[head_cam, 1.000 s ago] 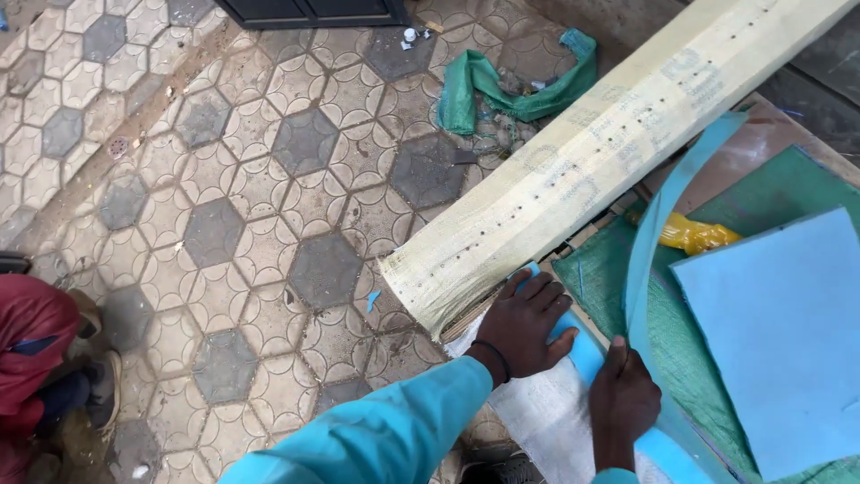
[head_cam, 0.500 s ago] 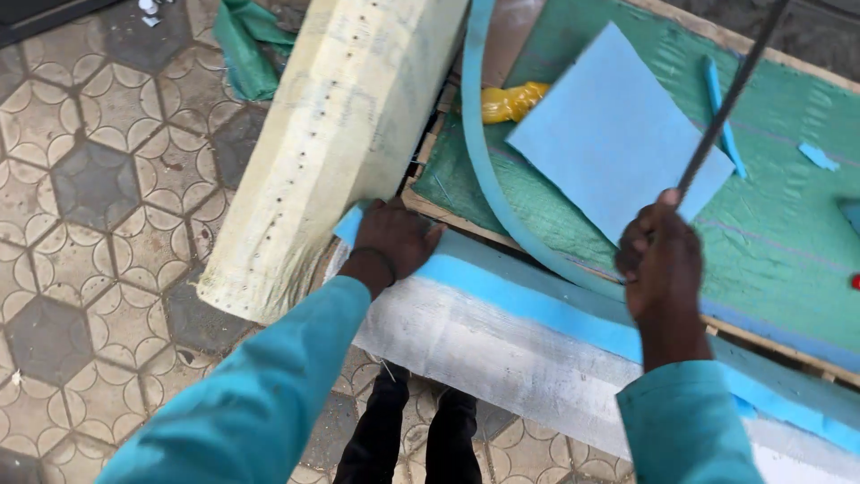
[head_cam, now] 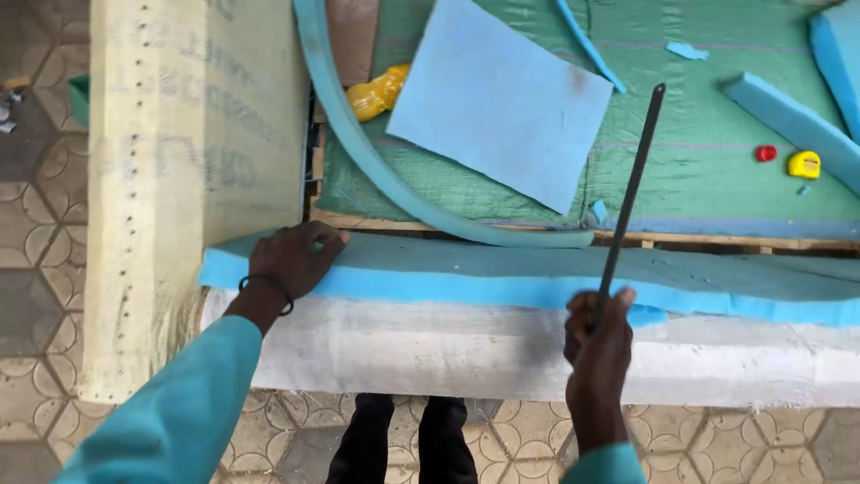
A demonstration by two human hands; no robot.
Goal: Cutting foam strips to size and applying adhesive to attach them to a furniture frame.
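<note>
My left hand [head_cam: 294,259] lies flat on the left end of a long blue foam slab [head_cam: 502,273] that runs along the near edge of the table. My right hand [head_cam: 598,333] is closed around the lower end of a long dark blade [head_cam: 631,193], which points up and away over the foam. Under the foam sits a white woven-covered block [head_cam: 430,345]. A curved blue foam strip [head_cam: 376,161] arcs just beyond the slab.
A large cream woven-wrapped roll [head_cam: 175,152] leans on the left. The table's green cover [head_cam: 708,116] carries a flat blue foam sheet [head_cam: 500,100], a yellow bag [head_cam: 381,91], blue offcuts [head_cam: 788,116], a yellow tape measure [head_cam: 804,164] and a red cap [head_cam: 765,153]. Patterned floor tiles below.
The view has swung right and closer over the table. My left hand stays on the foam's left end; my right hand with the blade has come lower, to the foam's near edge.
</note>
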